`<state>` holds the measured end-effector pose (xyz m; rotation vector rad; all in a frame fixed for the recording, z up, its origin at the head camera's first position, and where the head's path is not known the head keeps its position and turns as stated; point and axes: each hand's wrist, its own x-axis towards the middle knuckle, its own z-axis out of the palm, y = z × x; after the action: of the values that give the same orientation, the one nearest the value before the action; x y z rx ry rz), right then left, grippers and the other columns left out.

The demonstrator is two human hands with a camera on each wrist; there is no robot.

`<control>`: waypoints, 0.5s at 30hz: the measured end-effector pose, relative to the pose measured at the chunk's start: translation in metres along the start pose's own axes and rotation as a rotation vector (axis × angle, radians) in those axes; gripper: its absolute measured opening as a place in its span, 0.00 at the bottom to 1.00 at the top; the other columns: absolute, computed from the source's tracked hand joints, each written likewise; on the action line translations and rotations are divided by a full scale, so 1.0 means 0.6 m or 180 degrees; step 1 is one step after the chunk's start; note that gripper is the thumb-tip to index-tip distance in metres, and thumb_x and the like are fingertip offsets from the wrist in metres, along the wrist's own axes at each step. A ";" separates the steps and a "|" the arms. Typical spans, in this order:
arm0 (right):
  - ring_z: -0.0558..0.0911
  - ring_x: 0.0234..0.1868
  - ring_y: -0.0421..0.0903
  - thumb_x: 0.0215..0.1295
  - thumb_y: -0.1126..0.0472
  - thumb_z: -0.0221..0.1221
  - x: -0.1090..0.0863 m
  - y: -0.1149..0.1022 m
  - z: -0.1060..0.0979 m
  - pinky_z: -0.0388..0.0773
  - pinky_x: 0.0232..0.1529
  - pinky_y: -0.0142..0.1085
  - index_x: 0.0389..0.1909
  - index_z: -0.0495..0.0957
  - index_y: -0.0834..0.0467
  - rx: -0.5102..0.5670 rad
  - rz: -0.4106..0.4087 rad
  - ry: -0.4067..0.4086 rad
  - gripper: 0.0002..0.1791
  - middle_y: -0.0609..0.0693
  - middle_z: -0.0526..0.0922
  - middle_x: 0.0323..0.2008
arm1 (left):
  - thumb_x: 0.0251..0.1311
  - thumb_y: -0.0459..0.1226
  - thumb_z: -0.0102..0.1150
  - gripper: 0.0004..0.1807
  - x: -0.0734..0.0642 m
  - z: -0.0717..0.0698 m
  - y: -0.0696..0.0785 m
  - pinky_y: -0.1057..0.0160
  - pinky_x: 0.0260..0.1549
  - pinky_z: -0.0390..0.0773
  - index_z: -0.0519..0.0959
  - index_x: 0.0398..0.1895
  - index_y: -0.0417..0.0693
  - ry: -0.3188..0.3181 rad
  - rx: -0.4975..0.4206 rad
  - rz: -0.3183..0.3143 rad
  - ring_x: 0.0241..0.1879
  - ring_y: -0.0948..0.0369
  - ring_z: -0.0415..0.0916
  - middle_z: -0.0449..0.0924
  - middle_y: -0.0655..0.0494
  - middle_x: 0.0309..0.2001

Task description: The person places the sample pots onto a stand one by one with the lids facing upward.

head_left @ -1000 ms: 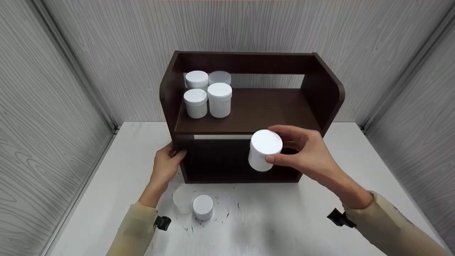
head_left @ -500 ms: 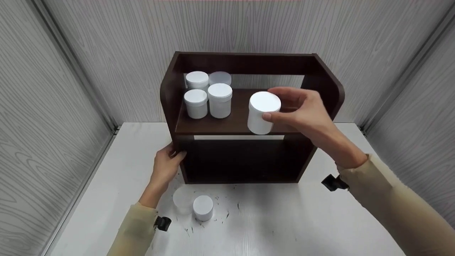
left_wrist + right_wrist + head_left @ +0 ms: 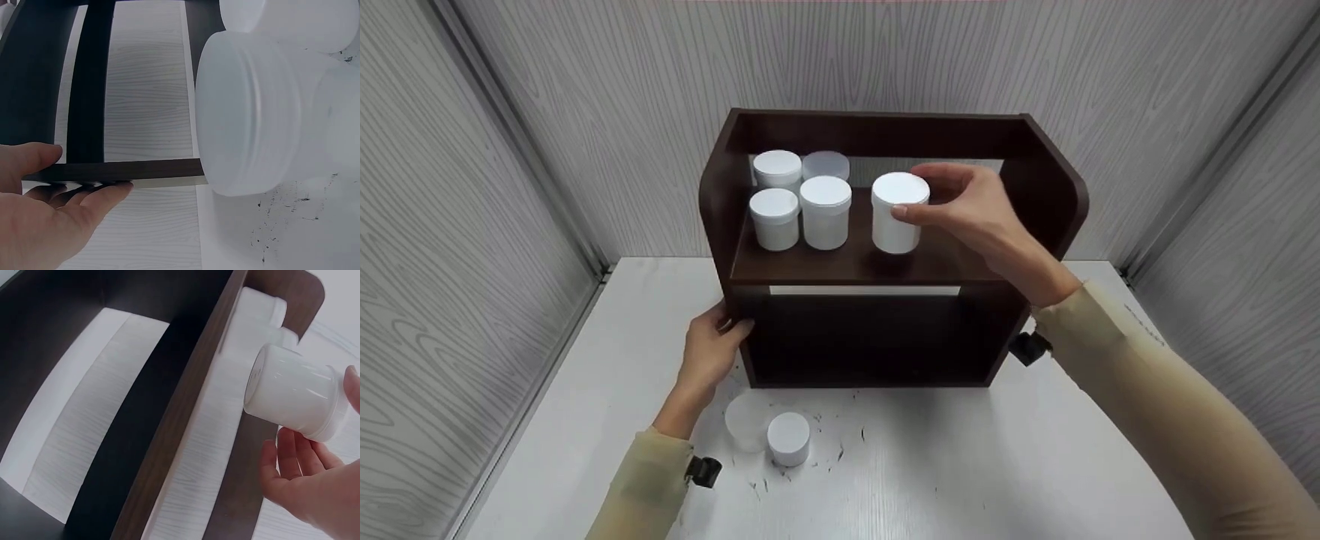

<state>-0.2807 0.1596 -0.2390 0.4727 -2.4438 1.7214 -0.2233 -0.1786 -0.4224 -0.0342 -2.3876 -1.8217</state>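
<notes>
My right hand (image 3: 971, 206) grips a white lidded jar (image 3: 895, 225) by its upper part, thumb in front and fingers behind. The jar is upright, close over the upper board of a dark brown two-tier shelf (image 3: 937, 271). In the right wrist view the jar's bottom (image 3: 257, 377) shows, raised off the board. To its left several lidded jars stand grouped on the upper tier, among them a tall white jar (image 3: 826, 217) and a shorter jar (image 3: 775, 225). My left hand (image 3: 711, 346) holds the shelf's left side panel (image 3: 140, 169), thumb on one face, fingers on the other.
On the white table (image 3: 1035, 465) before the shelf stand a small white jar (image 3: 789, 439) and a translucent jar (image 3: 745, 424), near the left forearm. Dark specks lie around them. Grey wood-grain walls (image 3: 870, 52) enclose the table at the back and sides.
My right hand has lifted the white jar from in front of the lower tier up over the upper board, then back and left towards the other jars. The left hand stays at the panel.
</notes>
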 end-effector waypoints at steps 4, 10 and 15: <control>0.83 0.51 0.47 0.53 0.56 0.82 0.023 0.011 0.007 0.81 0.52 0.34 0.59 0.85 0.61 -0.0086 0.0010 0.0012 0.32 0.54 0.87 0.52 | 0.76 0.35 0.57 0.29 0.000 -0.001 0.001 0.48 0.70 0.73 0.67 0.76 0.31 0.0007 0.0002 0.0025 0.73 0.40 0.67 0.70 0.33 0.71; 0.81 0.51 0.45 0.54 0.58 0.81 0.051 0.026 0.017 0.80 0.51 0.34 0.60 0.84 0.63 -0.0065 -0.0033 0.0014 0.32 0.54 0.87 0.52 | 0.76 0.35 0.58 0.29 0.000 -0.002 0.001 0.48 0.69 0.74 0.68 0.75 0.31 0.0020 -0.0028 0.0021 0.72 0.40 0.68 0.72 0.33 0.70; 0.82 0.46 0.45 0.55 0.61 0.80 0.072 0.036 0.024 0.81 0.48 0.33 0.58 0.84 0.65 -0.0018 -0.0102 0.0029 0.29 0.54 0.87 0.48 | 0.76 0.35 0.57 0.29 0.002 -0.001 -0.002 0.48 0.69 0.74 0.67 0.75 0.31 0.0025 -0.0015 0.0024 0.72 0.40 0.68 0.71 0.33 0.71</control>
<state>-0.3270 0.1447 -0.2519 0.4998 -2.4207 1.6999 -0.2246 -0.1798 -0.4235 -0.0363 -2.3745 -1.8208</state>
